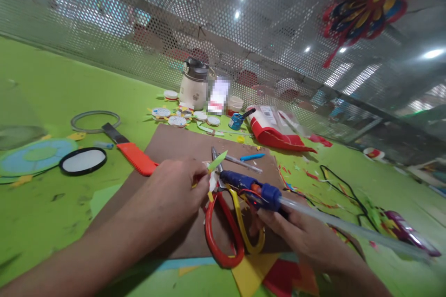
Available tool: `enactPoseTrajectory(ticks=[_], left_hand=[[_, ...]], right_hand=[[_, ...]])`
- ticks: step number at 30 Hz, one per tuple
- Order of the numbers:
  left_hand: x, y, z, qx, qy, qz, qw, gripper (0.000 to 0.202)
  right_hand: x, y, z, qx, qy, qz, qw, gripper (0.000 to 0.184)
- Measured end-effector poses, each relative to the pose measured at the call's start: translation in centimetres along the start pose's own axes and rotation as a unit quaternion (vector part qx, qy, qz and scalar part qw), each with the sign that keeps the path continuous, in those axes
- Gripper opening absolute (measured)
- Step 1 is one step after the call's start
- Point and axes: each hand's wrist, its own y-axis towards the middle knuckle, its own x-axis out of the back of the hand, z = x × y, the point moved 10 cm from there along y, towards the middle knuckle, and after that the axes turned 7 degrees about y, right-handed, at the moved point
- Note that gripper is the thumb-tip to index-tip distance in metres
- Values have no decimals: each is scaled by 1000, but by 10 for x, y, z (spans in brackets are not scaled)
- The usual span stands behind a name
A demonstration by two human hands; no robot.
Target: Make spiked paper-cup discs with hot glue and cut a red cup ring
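My right hand (299, 234) is wrapped round a blue glue gun (249, 188), with a long clear glue stick (334, 220) sticking out of its back. The gun's tip points left at a small paper piece with a light green leaf-like strip (218, 161), pinched in my left hand (181, 183). Where tip and paper meet is partly covered by my fingers. Below them, scissors with red and yellow handles (208, 229) lie spread on a brown board (174, 146). A blue pen-like stick (252, 157) and a thin grey rod (242, 164) rest on the board.
An orange-handled knife (137, 158), a black-rimmed disc (83, 161) and a grey ring (95, 121) lie left. Behind the board stand a kettle (193, 86), a phone (219, 95), round paper pieces (177, 121) and a blue jar (236, 122). A red-white bag (273, 125) and black cord (351, 197) are right.
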Motion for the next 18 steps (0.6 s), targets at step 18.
enactPoseTrajectory(ticks=[18], left_hand=[[3, -1, -4, 9, 38, 13, 999, 31]], right_hand=[[-3, -3, -21, -99, 62, 7, 993, 51]])
